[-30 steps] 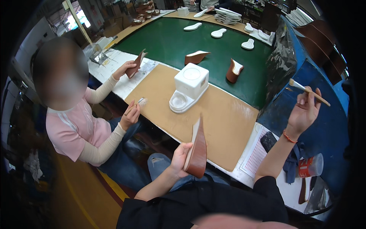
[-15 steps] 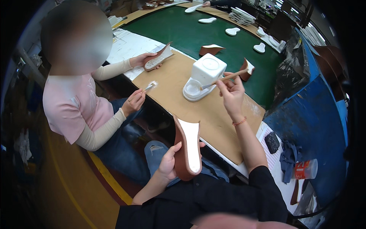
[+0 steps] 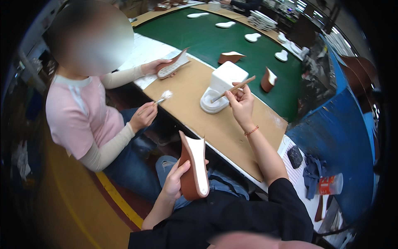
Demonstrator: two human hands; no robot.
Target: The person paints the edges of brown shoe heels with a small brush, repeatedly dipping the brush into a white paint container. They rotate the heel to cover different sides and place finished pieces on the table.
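My left hand (image 3: pixel 176 180) is closed round the side of a brown wedge shoe sole (image 3: pixel 200 166), holding it over my lap with its white upper face turned up. Between the fingers of my right hand (image 3: pixel 241 103) is a brush (image 3: pixel 238 87) with a wooden handle. Its tip reaches into the round cup at the foot of a white plastic dispenser (image 3: pixel 229 75); whitish residue coats the cup. The dispenser stands on a brown board (image 3: pixel 224 137). Two more brown wedge soles (image 3: pixel 230 57) lie beyond it on a green surface.
At left a co-worker in pink holds a similar sole (image 3: pixel 172 67) and a brush (image 3: pixel 159 101) near a white smear on the board. Several white sole pieces (image 3: pixel 252 37) lie on the green surface (image 3: pixel 186 37). At right are a blue panel (image 3: pixel 340 137), a cloth (image 3: pixel 314 172) and a plastic jar (image 3: pixel 331 184).
My right hand has shifted left, and the brush tip sits further left in the cup. My left hand has carried the wedge sole slightly left. A distant hand has left the farthest white piece.
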